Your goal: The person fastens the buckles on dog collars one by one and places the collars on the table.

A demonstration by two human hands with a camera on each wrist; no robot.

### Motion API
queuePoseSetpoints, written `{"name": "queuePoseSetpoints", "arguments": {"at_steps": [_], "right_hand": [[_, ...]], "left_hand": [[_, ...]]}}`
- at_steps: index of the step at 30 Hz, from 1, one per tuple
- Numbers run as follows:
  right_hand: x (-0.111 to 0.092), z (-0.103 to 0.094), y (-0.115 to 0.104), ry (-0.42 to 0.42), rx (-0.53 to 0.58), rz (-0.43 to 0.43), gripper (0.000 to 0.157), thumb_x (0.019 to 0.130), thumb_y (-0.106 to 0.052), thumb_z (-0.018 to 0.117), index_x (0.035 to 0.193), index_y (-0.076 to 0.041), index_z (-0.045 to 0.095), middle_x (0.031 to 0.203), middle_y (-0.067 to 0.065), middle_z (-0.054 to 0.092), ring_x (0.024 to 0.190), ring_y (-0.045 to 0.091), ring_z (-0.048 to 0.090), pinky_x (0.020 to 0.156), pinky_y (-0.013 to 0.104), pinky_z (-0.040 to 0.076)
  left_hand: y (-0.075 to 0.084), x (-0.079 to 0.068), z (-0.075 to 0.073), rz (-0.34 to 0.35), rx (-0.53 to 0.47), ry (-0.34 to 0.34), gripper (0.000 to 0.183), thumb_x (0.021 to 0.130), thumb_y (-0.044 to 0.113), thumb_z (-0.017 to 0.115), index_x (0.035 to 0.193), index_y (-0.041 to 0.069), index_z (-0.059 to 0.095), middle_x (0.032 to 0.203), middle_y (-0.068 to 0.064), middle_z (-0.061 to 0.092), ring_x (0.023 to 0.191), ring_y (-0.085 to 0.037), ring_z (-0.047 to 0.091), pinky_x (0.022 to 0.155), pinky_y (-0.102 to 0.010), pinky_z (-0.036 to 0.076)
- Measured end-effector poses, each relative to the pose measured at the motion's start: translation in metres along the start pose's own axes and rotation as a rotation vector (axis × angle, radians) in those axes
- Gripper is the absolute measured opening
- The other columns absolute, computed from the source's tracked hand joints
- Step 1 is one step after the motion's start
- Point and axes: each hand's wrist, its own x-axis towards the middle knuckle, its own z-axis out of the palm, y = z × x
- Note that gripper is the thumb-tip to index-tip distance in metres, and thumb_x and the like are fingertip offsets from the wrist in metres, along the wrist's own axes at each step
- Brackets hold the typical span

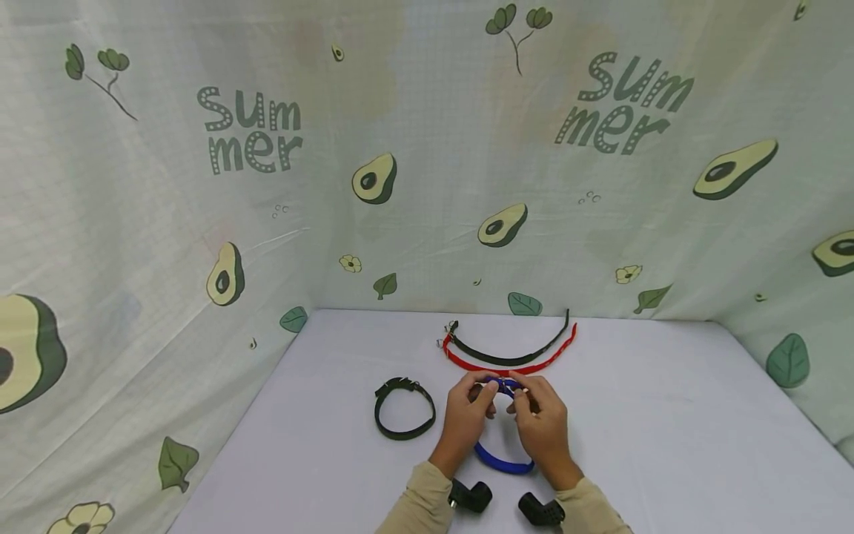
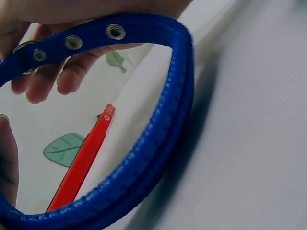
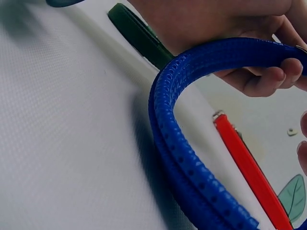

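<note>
A blue collar is bent into a loop, its lower curve nearest me. My left hand pinches the collar's far part from the left. From the right, my right hand pinches it close by, with the fingertips of both hands near each other. In the left wrist view, metal-rimmed holes run along the blue strap, and a metal ring or buckle part shows at the left edge. Fingers hide most of the fastening. The right wrist view shows the collar's stitched, padded curve.
A dark green collar lies looped left of my hands. Beyond them, a red collar and a dark collar lie stretched in curves. A patterned cloth hangs behind the white table.
</note>
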Motion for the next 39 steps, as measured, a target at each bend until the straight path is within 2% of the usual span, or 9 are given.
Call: {"name": "queuePoseSetpoints", "arguments": {"at_steps": [6,9,13,15,17,20,25,32,39], "right_hand": [[0.001,0.000,-0.007,-0.074,0.050,0.112,0.034,0.090,0.003,0.070,0.124,0.000,0.068,0.091,0.007,0.065,0.059,0.010,0.062,0.054,0.018,0.051],[0.004,0.000,-0.021,-0.077,0.059,0.117,0.036,0.086,0.006,0.073,0.122,0.003,0.068,0.094,0.010,0.068,0.056,0.009,0.060,0.052,0.019,0.051],[0.009,-0.003,-0.041,-0.061,0.042,0.092,0.031,0.085,0.009,0.073,0.116,0.004,0.070,0.089,0.011,0.068,0.052,0.007,0.055,0.048,0.019,0.048],[0.010,-0.004,-0.046,-0.051,0.034,0.091,0.028,0.085,0.009,0.072,0.112,0.004,0.071,0.080,0.009,0.066,0.050,0.007,0.053,0.046,0.018,0.046],[0.010,-0.004,-0.049,-0.036,0.026,0.095,0.024,0.085,0.010,0.072,0.108,0.004,0.070,0.074,0.007,0.064,0.049,0.007,0.052,0.046,0.018,0.044],[0.009,-0.003,-0.050,-0.007,0.021,0.108,0.021,0.083,0.010,0.073,0.103,0.006,0.067,0.069,0.005,0.063,0.052,0.008,0.054,0.049,0.016,0.043],[0.009,-0.001,-0.049,0.019,0.018,0.131,0.019,0.082,0.010,0.074,0.099,0.009,0.066,0.073,0.005,0.066,0.059,0.010,0.057,0.054,0.014,0.045],[0.010,-0.003,-0.048,0.005,0.023,0.186,0.017,0.082,0.008,0.076,0.096,0.006,0.066,0.073,0.005,0.067,0.060,0.009,0.058,0.055,0.014,0.046],[0.011,-0.006,-0.051,-0.046,0.063,0.253,0.016,0.086,0.006,0.074,0.098,0.003,0.065,0.074,0.006,0.066,0.051,0.011,0.056,0.049,0.020,0.049]], "left_hand": [[0.003,0.000,-0.002,0.010,-0.047,-0.030,0.021,0.102,0.022,0.061,0.116,0.007,0.067,0.088,-0.015,0.063,0.071,-0.012,0.060,0.060,-0.024,0.053],[0.003,0.000,-0.002,0.026,-0.045,-0.041,0.021,0.102,0.021,0.061,0.117,0.008,0.067,0.093,-0.012,0.065,0.075,-0.014,0.063,0.060,-0.024,0.053],[0.004,0.000,-0.003,0.045,-0.043,-0.040,0.020,0.103,0.019,0.059,0.117,0.007,0.067,0.096,-0.006,0.067,0.082,-0.029,0.067,0.060,-0.026,0.054],[0.004,0.000,-0.003,0.043,-0.045,-0.039,0.020,0.103,0.019,0.058,0.117,0.007,0.066,0.098,-0.006,0.068,0.086,-0.039,0.066,0.061,-0.026,0.055],[0.003,0.000,-0.003,0.037,-0.049,-0.035,0.020,0.103,0.019,0.058,0.117,0.007,0.066,0.098,-0.006,0.068,0.088,-0.043,0.065,0.062,-0.026,0.055],[0.001,0.001,-0.004,0.031,-0.054,-0.030,0.024,0.104,0.018,0.056,0.120,0.002,0.064,0.101,-0.007,0.068,0.088,-0.036,0.066,0.065,-0.028,0.056],[0.000,0.000,-0.004,0.030,-0.076,-0.029,0.031,0.105,0.018,0.053,0.125,-0.005,0.058,0.105,-0.008,0.069,0.089,-0.019,0.066,0.071,-0.030,0.057],[0.000,0.002,-0.004,0.030,-0.138,-0.021,0.031,0.107,0.017,0.050,0.126,-0.007,0.054,0.105,-0.014,0.067,0.090,-0.018,0.065,0.071,-0.030,0.057],[-0.002,0.003,-0.006,0.027,-0.219,-0.011,0.036,0.108,0.021,0.046,0.127,-0.009,0.048,0.105,-0.016,0.067,0.088,-0.017,0.066,0.069,-0.029,0.056]]}}
